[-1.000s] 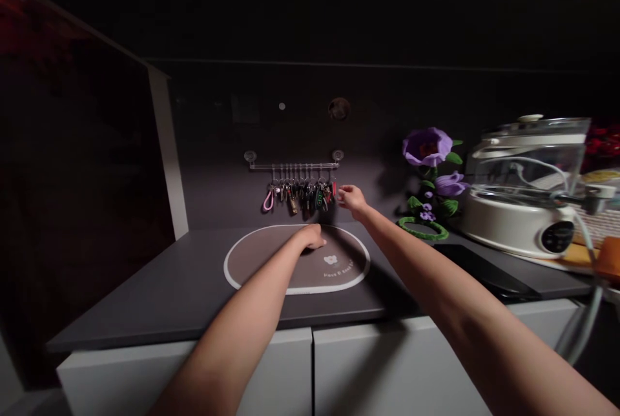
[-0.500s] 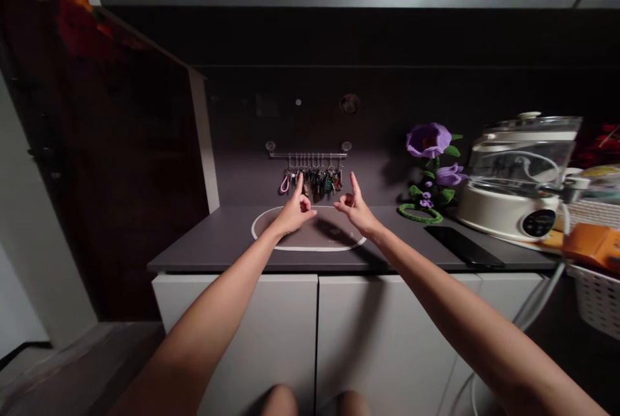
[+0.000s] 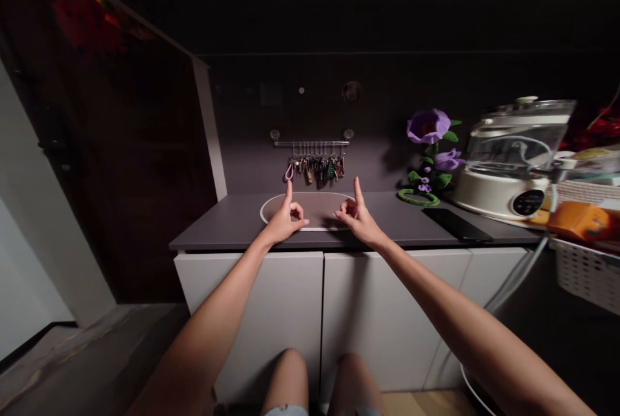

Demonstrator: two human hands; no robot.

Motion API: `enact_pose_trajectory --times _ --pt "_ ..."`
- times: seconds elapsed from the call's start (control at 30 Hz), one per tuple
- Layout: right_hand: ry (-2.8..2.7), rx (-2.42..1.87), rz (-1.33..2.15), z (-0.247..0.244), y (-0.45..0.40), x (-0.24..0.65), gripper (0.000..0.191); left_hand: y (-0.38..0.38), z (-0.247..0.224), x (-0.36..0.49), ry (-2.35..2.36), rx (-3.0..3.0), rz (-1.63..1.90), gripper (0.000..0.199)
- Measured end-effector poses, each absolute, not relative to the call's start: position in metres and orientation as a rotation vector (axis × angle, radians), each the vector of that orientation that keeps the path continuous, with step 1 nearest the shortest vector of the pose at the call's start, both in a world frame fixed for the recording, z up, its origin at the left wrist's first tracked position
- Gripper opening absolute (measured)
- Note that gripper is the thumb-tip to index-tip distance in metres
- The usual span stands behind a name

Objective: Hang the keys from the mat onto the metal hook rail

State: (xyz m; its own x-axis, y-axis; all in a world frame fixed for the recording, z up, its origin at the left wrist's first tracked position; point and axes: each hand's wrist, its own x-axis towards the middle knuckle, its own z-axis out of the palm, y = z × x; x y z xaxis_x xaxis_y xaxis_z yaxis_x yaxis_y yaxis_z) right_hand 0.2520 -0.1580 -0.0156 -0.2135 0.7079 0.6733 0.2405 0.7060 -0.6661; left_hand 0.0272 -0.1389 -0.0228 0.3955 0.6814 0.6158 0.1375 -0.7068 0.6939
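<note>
Oval mat [image 3: 310, 206] on the counter [image 3: 217, 227] is flanked by the empty left hand [image 3: 285, 223] and right hand [image 3: 357, 219], fingers curled and index fingers raised, below keys [image 3: 314, 169] hung from a rail [image 3: 310, 143].

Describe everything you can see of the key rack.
The key rack is a slim, metal-looking horizontal bar with a row of small hooks, fixed to the dark backsplash by two round mounts at its ends. Several key bunches hang crowded from the hooks, with a pink loop strap at the left end. The left hand and right hand are below it, not touching.
</note>
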Motion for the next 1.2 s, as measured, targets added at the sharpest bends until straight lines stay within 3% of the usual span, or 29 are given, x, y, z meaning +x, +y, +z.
enact_pose_trajectory --times 0.13,0.27,0.33,0.53,0.67,0.87,1.2 --pt "-1.753 -0.857 0.533 -0.002 -0.143 0.263 0.079 -0.115 -0.015 0.023 0.826 1.976 1.337 0.104" --pt "-1.603 -1.070 0.641 0.016 -0.109 0.284 0.048 -0.072 -0.006 0.016 1.115 1.776 1.448 0.079" --pt "-1.521 -1.125 0.704 0.028 -0.088 0.295 0.041 -0.047 0.003 0.013 1.185 1.649 1.520 0.072" --pt "-1.416 -1.157 0.717 0.059 -0.023 0.310 0.041 0.023 0.037 0.015 1.171 1.526 1.616 0.073" --pt "-1.404 -1.129 0.657 0.065 0.018 0.309 0.043 0.056 0.047 0.026 1.117 1.559 1.649 0.062" --pt "-1.342 -1.100 0.677 0.059 0.059 0.302 0.049 0.086 0.045 0.042 0.772 1.406 1.472 0.029" --pt "-1.218 -0.861 0.922 0.039 0.088 0.274 0.048 0.096 0.043 0.070 0.465 1.042 1.112 0.026"
